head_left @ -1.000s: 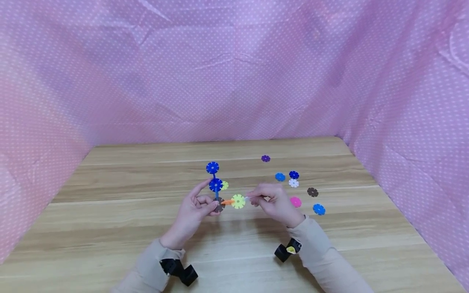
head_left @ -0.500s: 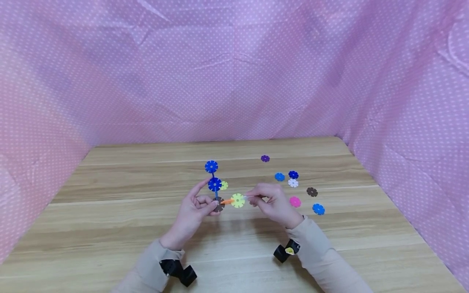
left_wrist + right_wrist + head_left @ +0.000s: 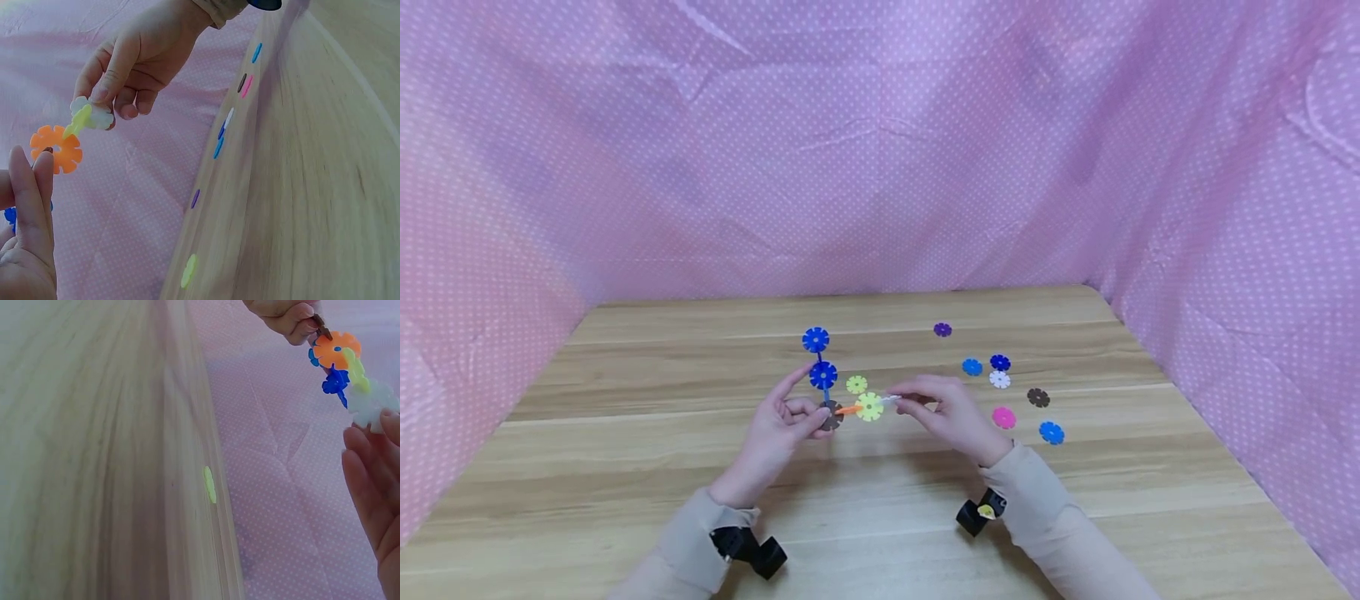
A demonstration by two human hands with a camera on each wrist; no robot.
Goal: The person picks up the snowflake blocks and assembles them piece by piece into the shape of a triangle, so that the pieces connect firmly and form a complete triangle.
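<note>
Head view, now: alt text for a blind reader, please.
A person's left hand grips a brown disc in a chain of colorful discs, while the right hand pinches a white disc at its end. Loose discs lie on a wooden table before pink dotted fabric.

No word, number or brand can be read in any of the views. A single label-like mark is shown: a small yellow sticker (image 3: 987,511), seen in the head view at the near right of the scene. It is borne by the black wrist camera (image 3: 971,519), which is worn at the cuff of the right sleeve (image 3: 1033,487). The face of the sticker is too small and blurred for any letter, figure or symbol to be made out.
</note>
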